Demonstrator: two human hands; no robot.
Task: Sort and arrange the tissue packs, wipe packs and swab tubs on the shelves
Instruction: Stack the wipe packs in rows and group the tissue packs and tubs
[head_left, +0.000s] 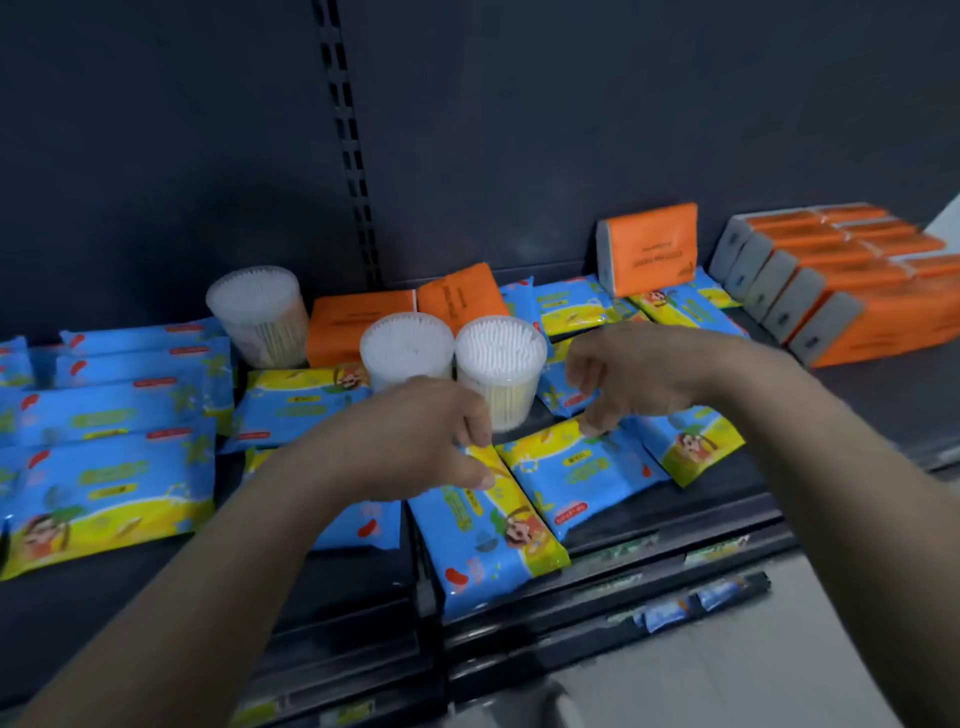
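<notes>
Obs.: left hand (415, 441) grips the upper end of the front wipe pack (488, 535), fingers and thumb curled round its yellow edge. The pack lies slantwise, its lower end reaching the shelf lip (675, 525). Right hand (639, 374) pinches the top corner of the second wipe pack (576, 473), which lies just beside the first, edges touching. Both packs rest on the shelf.

Two swab tubs (501, 369) stand upright, touching each other, directly behind both hands; a third tub (260, 317) stands well to the left. Loose tissue packs (358, 325) lie behind them; stacked wipe packs (104, 467) sit at left.

Risks (judgement):
- Knuckles are close to the two tubs; lifting or swinging either pack backward could tip one.
- Each pack is held at one end only. The film looks slick, so the corner pinch may slip.
- If the front pack is dragged rather than lifted, its lower end could slide over the lip and drop.
- Moving the touching packs together could skew one of them.
</notes>
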